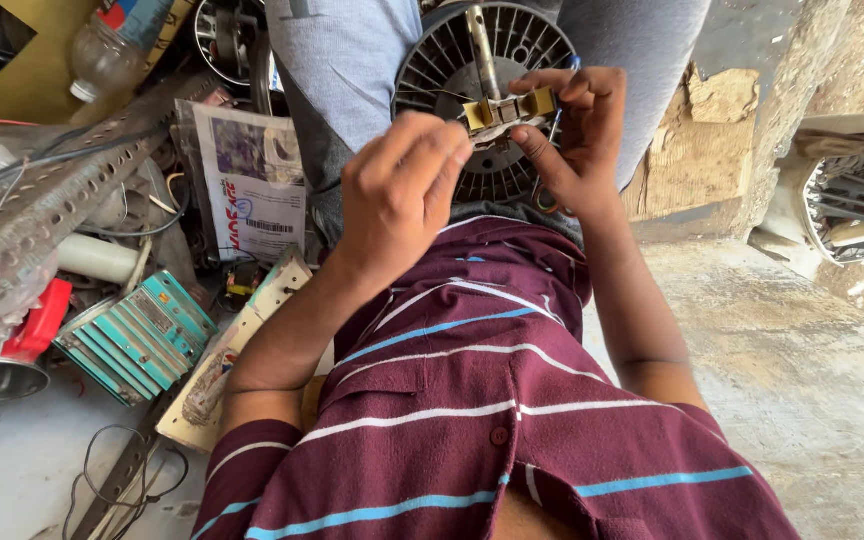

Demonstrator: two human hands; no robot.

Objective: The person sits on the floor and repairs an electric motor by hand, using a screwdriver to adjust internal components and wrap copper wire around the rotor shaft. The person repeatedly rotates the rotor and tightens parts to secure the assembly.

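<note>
Head view: hands meet over a motor part held in the lap, seen from above past a maroon striped shirt point(472, 400).
Left hand: left hand point(397, 190) is curled into a loose fist, knuckles toward the camera; its fingertips point(457, 150) close on the near end of the small brass-coloured terminal piece point(507, 108) — whether they pinch a tool as well cannot be told.
Right hand: right hand point(577, 135) grips the far end of the same piece between thumb and forefinger, other fingers bent around it; a thin blue wire point(562, 105) runs just behind those fingers.
Thing in hand: the terminal piece sits between the two sets of fingertips, touching both, just in front of the round dark slotted metal rotor with a steel shaft point(497, 60) that rests on the grey-trousered knees.
Beyond the left knuckles: a clear plastic packet with a printed card point(252, 170), a perforated grey steel angle bar point(42, 215), a stack of teal ribbed blocks point(137, 335), a red-capped metal can point(12, 350).
Beyond the right wrist: bare concrete floor point(802, 370) and a crumbling wall.
Doing it well: my judgement — steady the piece with the right pinch, keep the left fingertips close to the joint, work with small pressure so the thin wire does not kink or snap.
</note>
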